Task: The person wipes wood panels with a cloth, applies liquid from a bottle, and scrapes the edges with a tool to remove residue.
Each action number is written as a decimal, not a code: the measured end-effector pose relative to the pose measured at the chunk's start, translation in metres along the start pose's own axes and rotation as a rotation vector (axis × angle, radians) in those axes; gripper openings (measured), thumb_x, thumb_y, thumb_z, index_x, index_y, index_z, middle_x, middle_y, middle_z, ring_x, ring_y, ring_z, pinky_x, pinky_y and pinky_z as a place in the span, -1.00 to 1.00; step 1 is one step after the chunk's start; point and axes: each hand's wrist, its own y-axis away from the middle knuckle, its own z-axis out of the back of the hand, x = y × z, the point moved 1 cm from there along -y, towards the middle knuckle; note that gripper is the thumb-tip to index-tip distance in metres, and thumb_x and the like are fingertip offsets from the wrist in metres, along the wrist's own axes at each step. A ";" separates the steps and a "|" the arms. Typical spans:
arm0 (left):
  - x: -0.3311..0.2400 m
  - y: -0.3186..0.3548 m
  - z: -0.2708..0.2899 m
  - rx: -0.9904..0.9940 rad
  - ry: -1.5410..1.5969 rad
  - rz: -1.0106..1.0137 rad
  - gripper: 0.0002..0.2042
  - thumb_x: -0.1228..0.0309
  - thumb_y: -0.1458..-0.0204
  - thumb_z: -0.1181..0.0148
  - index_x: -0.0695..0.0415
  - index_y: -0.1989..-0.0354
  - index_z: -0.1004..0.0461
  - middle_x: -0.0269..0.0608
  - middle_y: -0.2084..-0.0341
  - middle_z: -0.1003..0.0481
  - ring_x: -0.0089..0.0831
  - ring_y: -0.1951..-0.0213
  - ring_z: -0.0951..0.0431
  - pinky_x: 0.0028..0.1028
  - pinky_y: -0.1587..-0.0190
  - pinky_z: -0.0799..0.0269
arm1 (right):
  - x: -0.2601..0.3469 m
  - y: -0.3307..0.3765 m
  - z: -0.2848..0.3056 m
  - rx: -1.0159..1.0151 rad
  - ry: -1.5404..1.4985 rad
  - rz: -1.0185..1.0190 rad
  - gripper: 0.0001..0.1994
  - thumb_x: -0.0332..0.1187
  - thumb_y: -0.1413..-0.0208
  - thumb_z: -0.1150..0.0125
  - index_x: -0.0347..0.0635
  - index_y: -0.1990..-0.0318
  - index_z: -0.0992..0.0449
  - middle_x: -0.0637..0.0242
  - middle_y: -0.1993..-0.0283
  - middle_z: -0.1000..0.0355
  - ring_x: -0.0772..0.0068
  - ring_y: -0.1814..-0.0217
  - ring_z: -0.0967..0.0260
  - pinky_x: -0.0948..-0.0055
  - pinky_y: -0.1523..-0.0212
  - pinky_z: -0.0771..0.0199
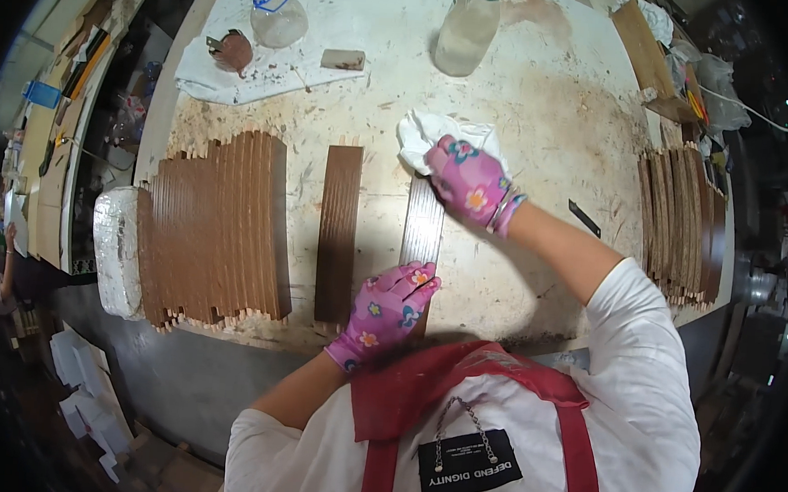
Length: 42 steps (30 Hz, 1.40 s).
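Note:
A brown wooden board [424, 216], shiny with glare, lies lengthwise in front of me. My left hand [385, 313], in a pink flowered glove, holds its near end, fingers across the top. The thumb's grip is hidden. In the same kind of glove, my right hand [470, 183] is closed on a crumpled white cloth [416, 139] and presses it on the board's far end. To the left lies a second brown board [338, 234] with small pegs at its end. Further left, several similar boards [219, 226] stand packed in a row.
A wrapped white block [118, 252] flanks the left row. More boards [680, 223] stand at the right edge, and a dark flat strip [584, 218] lies nearer. At the back are a blue-capped jug [278, 24], a clear bottle [467, 34], and a small block [343, 60] on a white cloth [215, 80].

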 end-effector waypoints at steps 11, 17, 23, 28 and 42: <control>-0.002 -0.005 0.005 -0.036 0.002 -0.007 -0.65 0.39 0.04 -0.16 -0.10 0.01 -0.52 -0.42 -0.08 -0.44 -0.40 -0.07 -0.42 -0.34 0.03 -0.39 | 0.004 0.002 -0.013 -0.174 -0.071 0.083 -0.80 -0.35 -0.06 -0.11 -0.22 0.20 -0.36 0.03 0.22 -0.37 -0.02 0.22 -0.42 0.12 0.22 -0.45; -0.001 -0.002 0.000 -0.040 -0.018 -0.014 -0.66 0.37 0.01 -0.14 -0.11 0.01 -0.52 -0.43 -0.08 -0.44 -0.40 -0.09 -0.39 -0.31 0.00 -0.36 | -0.040 -0.037 0.001 -0.070 -0.266 -0.349 -0.84 -0.36 -0.06 -0.06 -0.20 0.24 -0.32 0.01 0.26 -0.37 -0.03 0.24 -0.43 0.12 0.26 -0.45; -0.006 -0.002 0.008 0.020 0.006 0.015 -0.63 0.38 0.01 -0.12 -0.11 -0.03 -0.50 -0.43 -0.11 -0.41 -0.39 -0.12 -0.38 -0.33 -0.03 -0.34 | -0.003 -0.006 -0.015 -0.130 -0.116 -0.206 -0.82 -0.40 -0.07 -0.03 -0.26 0.19 -0.32 -0.10 0.18 -0.35 -0.14 0.22 -0.41 0.09 0.23 -0.42; 0.000 -0.002 0.004 0.005 0.045 -0.004 -0.61 0.42 0.01 -0.07 -0.05 -0.06 -0.48 -0.36 -0.12 -0.40 -0.35 -0.13 -0.36 -0.29 -0.05 -0.33 | -0.038 -0.029 -0.005 -0.086 -0.065 -0.196 -0.79 -0.40 -0.07 -0.01 -0.30 0.16 -0.32 -0.14 0.24 -0.39 -0.18 0.24 -0.41 0.06 0.24 -0.41; -0.006 -0.002 0.007 0.022 0.044 0.027 -0.62 0.45 0.05 -0.15 -0.07 -0.02 -0.50 -0.34 -0.08 -0.44 -0.32 -0.11 -0.39 -0.27 -0.04 -0.39 | 0.005 0.009 -0.010 -0.043 -0.069 -0.124 -0.82 -0.40 -0.11 0.07 -0.32 0.18 -0.32 -0.11 0.13 -0.38 -0.13 0.21 -0.44 0.08 0.19 -0.48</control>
